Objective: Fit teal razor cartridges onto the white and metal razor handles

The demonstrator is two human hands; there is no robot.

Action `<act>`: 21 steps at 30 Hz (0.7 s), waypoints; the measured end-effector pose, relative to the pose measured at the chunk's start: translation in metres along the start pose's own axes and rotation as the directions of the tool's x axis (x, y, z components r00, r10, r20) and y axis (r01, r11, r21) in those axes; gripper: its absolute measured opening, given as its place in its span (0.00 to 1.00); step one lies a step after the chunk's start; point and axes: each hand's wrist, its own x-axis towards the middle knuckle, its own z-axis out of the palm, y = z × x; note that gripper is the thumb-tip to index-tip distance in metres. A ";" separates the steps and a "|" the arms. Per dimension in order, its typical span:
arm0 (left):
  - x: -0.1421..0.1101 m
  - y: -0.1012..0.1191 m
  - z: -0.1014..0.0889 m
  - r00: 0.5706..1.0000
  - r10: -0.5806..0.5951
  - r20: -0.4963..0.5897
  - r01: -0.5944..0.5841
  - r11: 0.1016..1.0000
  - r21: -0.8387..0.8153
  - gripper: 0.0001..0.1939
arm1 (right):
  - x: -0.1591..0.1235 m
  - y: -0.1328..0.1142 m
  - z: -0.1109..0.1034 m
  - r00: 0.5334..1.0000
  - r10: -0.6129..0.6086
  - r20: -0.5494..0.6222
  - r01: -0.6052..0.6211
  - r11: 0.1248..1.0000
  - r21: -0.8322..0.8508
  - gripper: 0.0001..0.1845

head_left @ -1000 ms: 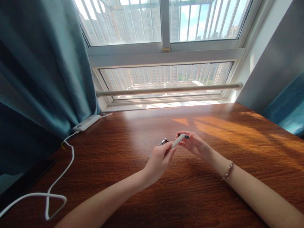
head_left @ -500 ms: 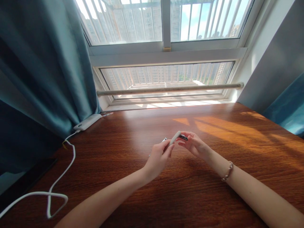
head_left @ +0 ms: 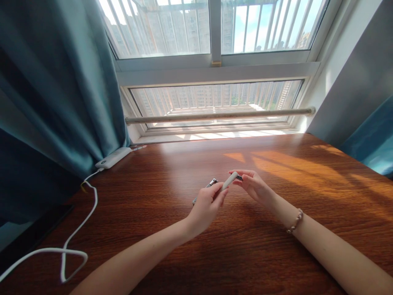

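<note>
Near the middle of the frame, we have our left hand [head_left: 201,207] closed on a slim white stick [head_left: 229,181], its fingers [head_left: 220,199] pressed narrowly about the lower part. The stick is tilted, its free end rising toward the upper right and reaching our right hand [head_left: 253,185]. There we hold a small dark piece [head_left: 239,178] in the right fingers [head_left: 241,172], the thumb near and the grip narrow. The piece sits just beside the stick's tip, right of centre in the frame; whether the two touch or are joined, we cannot tell. Just beyond our left hand, toward the centre, we see a shiny silver object [head_left: 213,181], partly covered by the hand; we cannot tell whether it is held or lies on the brown wooden counter [head_left: 166,184]. On our right wrist, in the lower right of the frame, we wear a beaded bracelet [head_left: 297,221].

At the left of the frame, a white box [head_left: 114,158] lies on the counter against the blue curtain [head_left: 70,82], and a white cable [head_left: 95,199] runs from it in a loose loop to the lower left. A flat dark object [head_left: 46,227] lies near that cable, at the left edge. Across the top we face a window [head_left: 184,41], with a pale rail [head_left: 221,116] crossing its lower pane.
</note>
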 end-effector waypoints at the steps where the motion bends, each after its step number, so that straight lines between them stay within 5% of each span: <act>1: -0.001 0.000 0.000 1.000 0.006 0.013 -0.006 1.000 0.002 0.13 | 0.000 -0.001 0.001 1.000 -0.006 0.007 0.006 0.999 -0.032 0.17; 9: 0.002 -0.004 0.001 0.998 -0.041 -0.051 0.042 0.999 0.009 0.14 | 0.002 -0.009 -0.003 0.990 -0.112 -0.085 0.085 0.958 -0.275 0.20; 21: 0.006 -0.009 0.000 0.998 -0.052 -0.034 0.051 0.998 -0.027 0.15 | -0.001 -0.016 0.001 0.985 -0.171 -0.021 0.137 0.852 -0.505 0.16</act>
